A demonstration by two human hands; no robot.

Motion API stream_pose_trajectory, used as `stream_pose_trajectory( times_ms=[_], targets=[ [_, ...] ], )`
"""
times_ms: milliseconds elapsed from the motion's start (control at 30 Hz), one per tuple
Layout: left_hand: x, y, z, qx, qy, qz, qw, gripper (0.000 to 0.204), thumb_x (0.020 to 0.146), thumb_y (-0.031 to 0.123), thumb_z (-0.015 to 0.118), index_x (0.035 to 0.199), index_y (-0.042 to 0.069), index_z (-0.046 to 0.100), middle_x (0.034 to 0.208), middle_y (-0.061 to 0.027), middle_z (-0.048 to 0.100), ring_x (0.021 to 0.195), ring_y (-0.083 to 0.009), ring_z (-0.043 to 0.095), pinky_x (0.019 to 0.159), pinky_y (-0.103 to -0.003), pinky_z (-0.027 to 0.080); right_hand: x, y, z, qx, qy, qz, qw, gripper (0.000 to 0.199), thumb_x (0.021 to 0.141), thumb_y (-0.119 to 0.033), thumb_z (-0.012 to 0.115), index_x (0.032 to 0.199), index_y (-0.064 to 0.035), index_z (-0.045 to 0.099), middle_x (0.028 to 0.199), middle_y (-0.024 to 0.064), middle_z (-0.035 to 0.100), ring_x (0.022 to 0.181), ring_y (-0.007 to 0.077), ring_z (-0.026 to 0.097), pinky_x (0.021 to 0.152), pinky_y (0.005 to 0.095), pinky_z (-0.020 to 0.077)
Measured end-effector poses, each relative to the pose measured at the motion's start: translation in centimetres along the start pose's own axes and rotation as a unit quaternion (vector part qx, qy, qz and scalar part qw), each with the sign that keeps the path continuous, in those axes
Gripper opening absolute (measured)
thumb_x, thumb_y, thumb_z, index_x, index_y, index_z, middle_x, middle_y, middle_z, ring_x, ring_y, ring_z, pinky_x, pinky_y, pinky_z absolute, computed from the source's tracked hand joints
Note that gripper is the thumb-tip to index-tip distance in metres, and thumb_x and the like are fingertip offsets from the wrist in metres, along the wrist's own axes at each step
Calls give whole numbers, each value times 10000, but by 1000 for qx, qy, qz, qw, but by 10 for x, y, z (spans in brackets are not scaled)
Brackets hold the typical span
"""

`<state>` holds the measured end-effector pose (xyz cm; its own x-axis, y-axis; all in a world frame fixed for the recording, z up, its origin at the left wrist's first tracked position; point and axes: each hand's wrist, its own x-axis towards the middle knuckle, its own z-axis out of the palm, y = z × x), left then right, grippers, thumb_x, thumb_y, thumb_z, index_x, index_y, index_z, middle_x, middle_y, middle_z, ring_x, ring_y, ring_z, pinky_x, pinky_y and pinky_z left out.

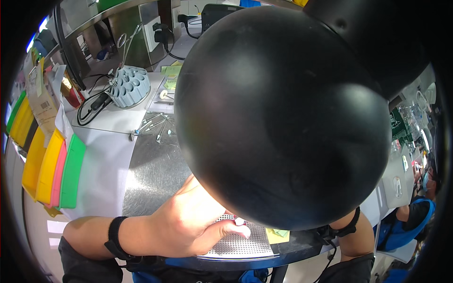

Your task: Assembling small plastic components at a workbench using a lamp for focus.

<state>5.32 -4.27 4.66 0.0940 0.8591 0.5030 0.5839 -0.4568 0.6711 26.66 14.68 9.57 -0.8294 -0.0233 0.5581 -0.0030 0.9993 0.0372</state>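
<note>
My left hand [191, 219] is over a perforated metal plate [252, 245] at the near edge of the bench. Its fingers are curled and the thumb is bent in, with a small reddish-white bit [239, 220] at the thumb tip. What it grips is hard to make out, since a large black round lamp-like head [283, 118] covers the fingertips. Behind that same black head my right hand is hidden; only the strapped wrist [347, 226] and forearm come out at its lower right.
Several thin-shanked small tools [163, 127] lie on the metal bench top [155, 174]. Beyond them stands a grey round holder [130, 87] with scissor-like handles above it. Coloured trays [71, 174] line the left side. Yellow paper [278, 235] lies beside the plate. A person in blue [410, 221] sits at right.
</note>
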Motion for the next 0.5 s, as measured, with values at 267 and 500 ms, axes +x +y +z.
stream_pose_trajectory(
  times_ms=[267, 500],
  targets=[
    [4, 4, -7, 58, -10, 39, 998, 273, 793, 105, 807, 1031, -10, 741, 999, -130, 697, 1016, -352, 648, 1066, -534, 434, -5, -2, 12, 27, 45, 30, 998, 482, 723, -590, 828, 944, -165, 780, 857, 0, 650, 724, 219, 603, 665, 365, 458],
    [7, 11, -9, 114, -9, 52, 992, 265, 806, 138, 807, 1010, -15, 733, 948, -135, 693, 964, -346, 658, 1062, -546, 436, 1, -7, -7, 39, -57, 70, 995, 457, 750, -451, 869, 1113, -189, 779, 1202, 30, 704, 1070, 271, 679, 972, 423, 495]
  ],
)
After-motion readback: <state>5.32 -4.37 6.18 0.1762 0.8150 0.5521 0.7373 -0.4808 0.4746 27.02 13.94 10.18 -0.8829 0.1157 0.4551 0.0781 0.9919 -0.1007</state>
